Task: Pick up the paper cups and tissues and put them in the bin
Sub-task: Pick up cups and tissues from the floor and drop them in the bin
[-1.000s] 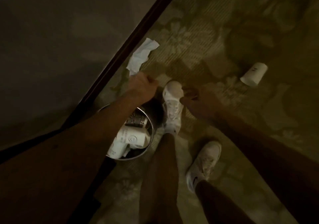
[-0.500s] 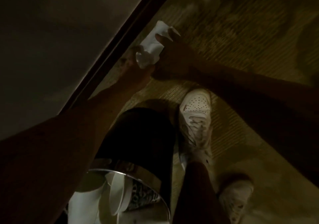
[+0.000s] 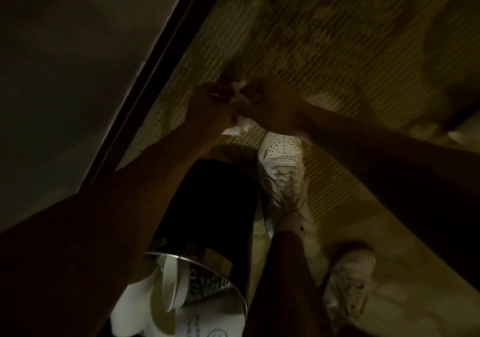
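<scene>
My two hands meet in front of me, low over the carpet, and the white tissue is between them. My left hand has its fingers curled around the tissue from the left side. My right hand closes on it from the right side, so both hands are gripping the same crumpled piece. Only small parts of the tissue show: a little white at the top between my knuckles, and a bigger fold that hangs out under my hands. The light is very weak, so I cannot tell how each finger lies, and I cannot tell if the tissue touches the carpet or is lifted from it.

The tissue is beyond the bin, near the dark baseboard that runs along the wall. It is also just past the toe of my front shoe, which is white and has small holes on the top.

The bin stands close to me, under my left forearm, just beside the front shoe. It has a dark wall and a shiny metal rim. Inside it I see paper cups, white ones, lying on their sides, and one thing with a dark printed pattern next to them. Some blue print shows on a white surface at the bottom of the view.

My other shoe is further back to the right, on a lighter part of the carpet.
</scene>
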`<state>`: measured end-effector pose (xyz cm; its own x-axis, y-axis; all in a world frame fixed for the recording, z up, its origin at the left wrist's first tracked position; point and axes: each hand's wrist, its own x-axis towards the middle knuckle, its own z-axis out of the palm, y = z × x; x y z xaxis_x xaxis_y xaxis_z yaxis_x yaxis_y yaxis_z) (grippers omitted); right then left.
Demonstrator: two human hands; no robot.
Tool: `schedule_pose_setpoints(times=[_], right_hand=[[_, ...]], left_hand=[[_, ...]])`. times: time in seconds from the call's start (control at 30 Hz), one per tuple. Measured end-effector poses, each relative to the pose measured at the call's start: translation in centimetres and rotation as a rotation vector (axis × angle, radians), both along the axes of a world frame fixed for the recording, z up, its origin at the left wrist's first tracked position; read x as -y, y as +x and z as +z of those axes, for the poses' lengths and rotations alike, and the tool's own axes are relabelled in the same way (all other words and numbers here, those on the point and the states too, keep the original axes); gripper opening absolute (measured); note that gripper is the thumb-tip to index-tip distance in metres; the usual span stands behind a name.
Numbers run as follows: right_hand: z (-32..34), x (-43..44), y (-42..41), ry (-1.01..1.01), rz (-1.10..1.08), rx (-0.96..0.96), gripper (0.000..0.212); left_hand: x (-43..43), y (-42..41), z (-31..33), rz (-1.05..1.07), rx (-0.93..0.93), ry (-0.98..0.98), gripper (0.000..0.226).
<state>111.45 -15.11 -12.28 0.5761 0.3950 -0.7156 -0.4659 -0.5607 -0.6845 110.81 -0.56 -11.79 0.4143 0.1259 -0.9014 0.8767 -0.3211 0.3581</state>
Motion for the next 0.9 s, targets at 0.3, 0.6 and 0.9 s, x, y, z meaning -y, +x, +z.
schedule_pose_setpoints(times=[0.3, 0.6, 0.9], right_hand=[[10.9, 12.3, -4.4, -0.147, -0.272, -0.176, 0.021], [13.0, 26.1, -14.6, -0.419, -0.756, -0.327, 0.022], [3.2, 35.1, -16.7, -0.291, -1.096, -0.300, 0.041]], left_hand=[[12.1, 0.9, 10.2, -0.327, -0.076, -0.296, 0.012], [25.8, -3.2, 10.3, -0.704, -0.030, -0.171, 0.015], [36.6, -5.5, 1.6, -0.694, 0.011, -0.092, 0.049]])
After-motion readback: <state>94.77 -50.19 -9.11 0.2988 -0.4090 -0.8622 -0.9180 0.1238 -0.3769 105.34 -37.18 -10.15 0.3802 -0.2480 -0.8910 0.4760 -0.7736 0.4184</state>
